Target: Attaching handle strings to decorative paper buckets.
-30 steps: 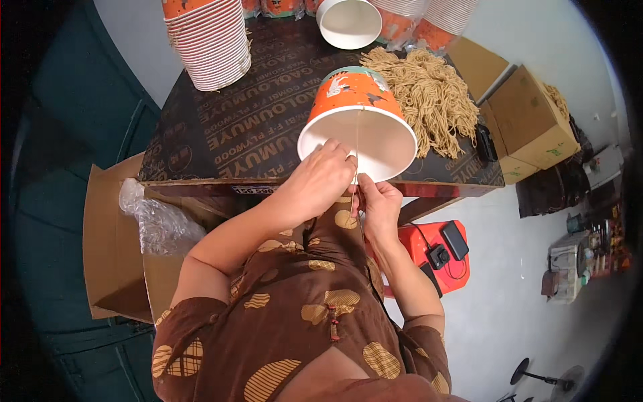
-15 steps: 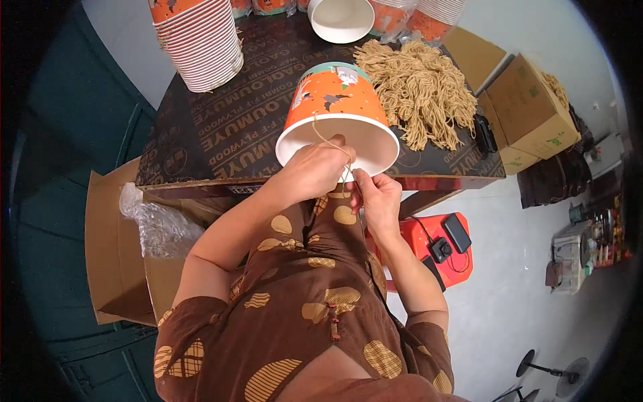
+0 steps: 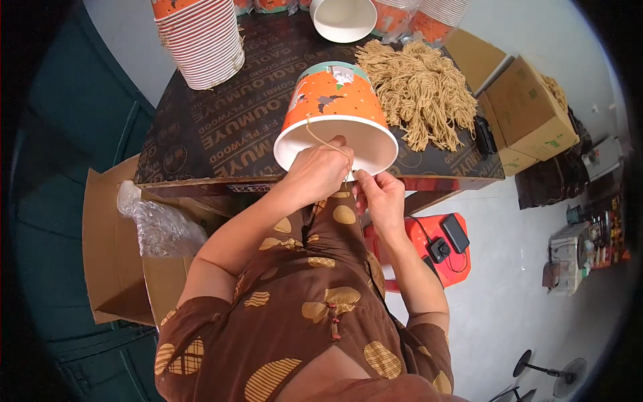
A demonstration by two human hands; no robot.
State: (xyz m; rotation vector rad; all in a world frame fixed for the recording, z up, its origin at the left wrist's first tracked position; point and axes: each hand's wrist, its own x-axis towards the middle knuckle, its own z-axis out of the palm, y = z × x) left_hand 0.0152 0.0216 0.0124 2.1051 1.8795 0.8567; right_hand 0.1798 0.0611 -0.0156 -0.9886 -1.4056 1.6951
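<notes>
An orange paper bucket (image 3: 338, 97) with a white inside and dark printed figures lies tilted at the table's front edge, its mouth toward me. From a hole near its upper rim, a thin tan cord (image 3: 320, 139) runs down across the mouth to my left hand (image 3: 320, 173). That hand is closed on the cord in front of the opening. My right hand (image 3: 382, 201) pinches the bucket's lower rim with thumb and fingers, beside a small dark hole. Cord also shows between the two hands; its end is hard to make out.
A heap of tan cords (image 3: 425, 90) lies right of the bucket on the dark table (image 3: 221, 127). Stacked buckets (image 3: 204, 47) stand at left, and a white-lined bucket (image 3: 343, 19) lies behind. Cardboard boxes (image 3: 529, 107) flank the table; a red stool (image 3: 459, 264) holds small devices.
The bucket has turned slightly, its cord hole shifting a little left. My right hand has moved slightly right, its fingers a bit more spread. My left hand keeps the cord.
</notes>
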